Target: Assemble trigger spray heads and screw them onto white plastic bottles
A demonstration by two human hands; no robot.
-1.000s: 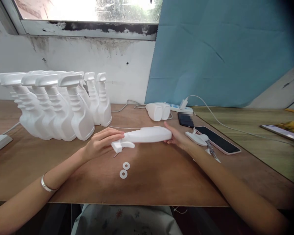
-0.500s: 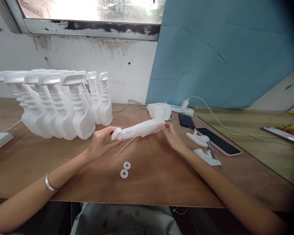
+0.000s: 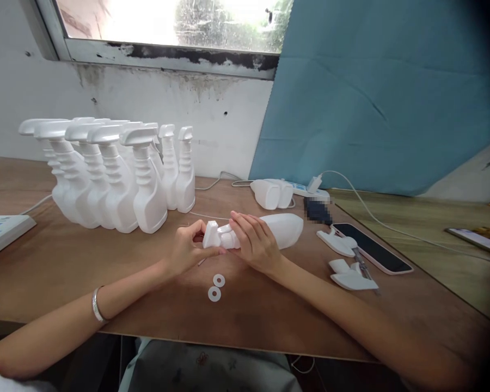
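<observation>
A white spray bottle (image 3: 288, 230) lies on its side above the tabletop, its base pointing right. My left hand (image 3: 188, 247) pinches the trigger spray head (image 3: 210, 235) at the left end. Over the bottle's neck and shoulder, my right hand (image 3: 258, 242) is wrapped with its fingers on top, hiding that part. Below them, two flat white ring washers (image 3: 216, 287) lie side by side on the brown table (image 3: 155, 305). Only a short piece of a thin tube shows under the left hand.
Several white spray bottles (image 3: 147, 190) stand upright at the left, by the wall. White bottles (image 3: 269, 194) lie near a power strip (image 3: 306, 189). To the right are loose spray heads (image 3: 351, 275) and a phone (image 3: 371, 247). Another power strip (image 3: 6, 231) sits far left.
My right hand has moved left from the bottle's base to its neck and closed round it. The bottle has turned and sits slightly lower. The camera view has shifted a little.
</observation>
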